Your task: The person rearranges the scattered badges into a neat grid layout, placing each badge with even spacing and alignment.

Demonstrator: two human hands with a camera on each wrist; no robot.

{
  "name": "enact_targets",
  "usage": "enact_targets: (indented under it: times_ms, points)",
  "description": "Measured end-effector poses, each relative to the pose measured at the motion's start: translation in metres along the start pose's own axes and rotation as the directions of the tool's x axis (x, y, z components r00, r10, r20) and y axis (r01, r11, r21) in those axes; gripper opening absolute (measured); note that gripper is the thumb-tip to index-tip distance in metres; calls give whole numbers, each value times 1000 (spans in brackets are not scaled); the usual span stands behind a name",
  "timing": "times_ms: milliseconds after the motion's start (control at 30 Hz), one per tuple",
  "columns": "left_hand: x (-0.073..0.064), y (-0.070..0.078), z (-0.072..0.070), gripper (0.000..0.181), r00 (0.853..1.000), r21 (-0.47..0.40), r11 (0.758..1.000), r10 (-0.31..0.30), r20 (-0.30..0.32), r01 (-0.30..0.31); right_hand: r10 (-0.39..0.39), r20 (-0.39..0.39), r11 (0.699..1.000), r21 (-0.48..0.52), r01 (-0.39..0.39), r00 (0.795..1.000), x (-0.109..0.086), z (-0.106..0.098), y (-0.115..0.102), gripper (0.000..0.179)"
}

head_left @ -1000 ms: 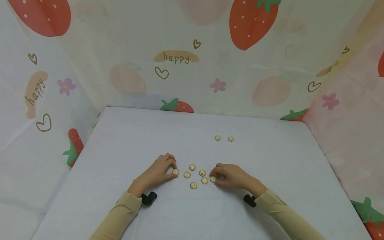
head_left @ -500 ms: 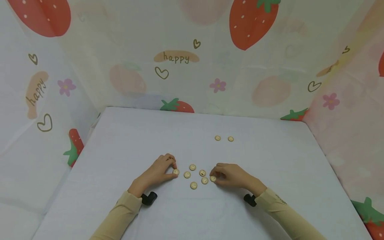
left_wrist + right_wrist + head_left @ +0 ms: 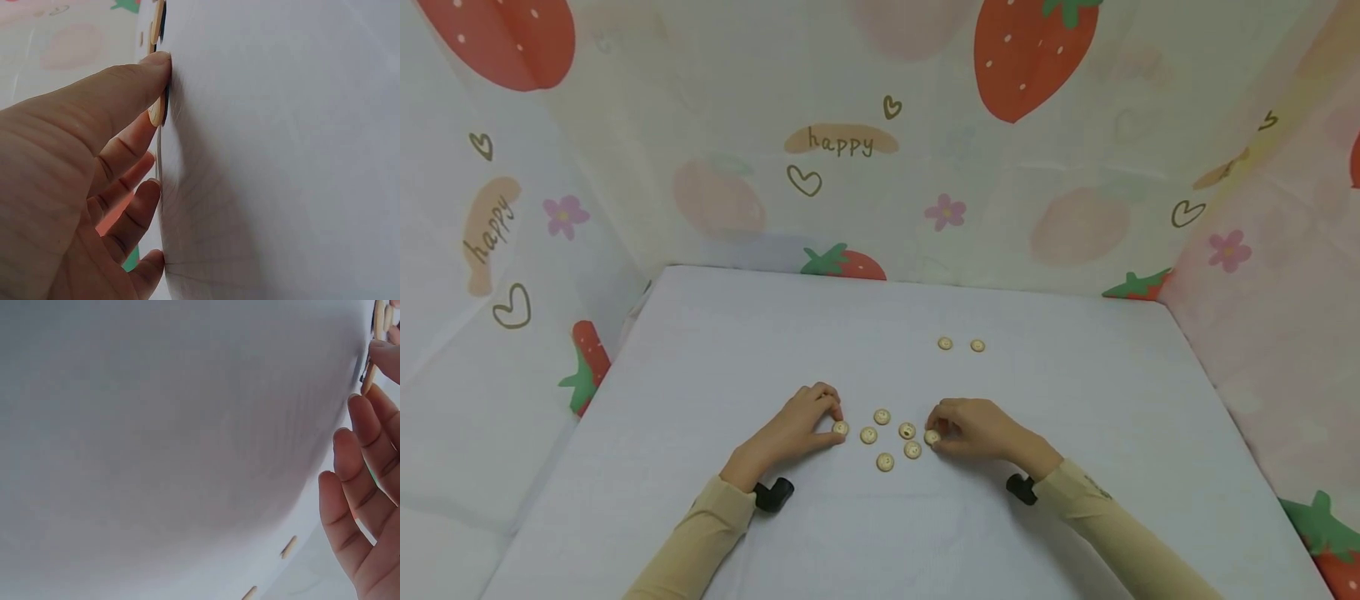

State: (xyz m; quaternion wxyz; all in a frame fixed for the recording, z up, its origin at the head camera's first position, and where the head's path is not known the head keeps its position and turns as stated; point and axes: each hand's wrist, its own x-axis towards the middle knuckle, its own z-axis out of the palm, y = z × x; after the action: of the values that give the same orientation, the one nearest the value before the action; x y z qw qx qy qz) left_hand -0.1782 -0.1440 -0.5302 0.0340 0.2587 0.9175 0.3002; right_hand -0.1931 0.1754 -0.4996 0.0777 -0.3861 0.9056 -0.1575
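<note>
At the table's middle, my left hand [image 3: 793, 427] holds a small round wooden disc [image 3: 840, 428] by its edges between thumb and forefinger. In the left wrist view that disc [image 3: 155, 115] shows edge-on below the thumb, close to the table, and the other fingers spread behind it. My right hand [image 3: 979, 429] pinches another wooden disc [image 3: 932, 437] at the right of a loose group; the right wrist view shows this disc [image 3: 368, 380] thin and side-on. Between the hands lie several discs, among them a front one [image 3: 885, 462] and one with a dark mark [image 3: 907, 431].
Two more discs, a left one [image 3: 945, 343] and a right one [image 3: 977, 346], lie farther back on the white table [image 3: 760, 333]. Strawberry-printed cloth walls [image 3: 737, 100] enclose the back and both sides. A black camera sits at each wrist.
My right hand has shifted slightly away from me, and the disc in its fingers has moved back with it, farther from the front discs. The left hand stays put.
</note>
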Motion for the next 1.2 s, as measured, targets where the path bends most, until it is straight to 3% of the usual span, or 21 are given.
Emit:
enact_targets:
  times_ms: [767,1200]
  points:
    - [2,-2,1,21,1000,9,1000,7,0,-7,110,-86,991,-67,-116,990,38,-10,13,19]
    - [1,-1,1,20,1000,15,1000,-10,10,10,173,-159,980,-75,-186,972,58,-11,27,17]
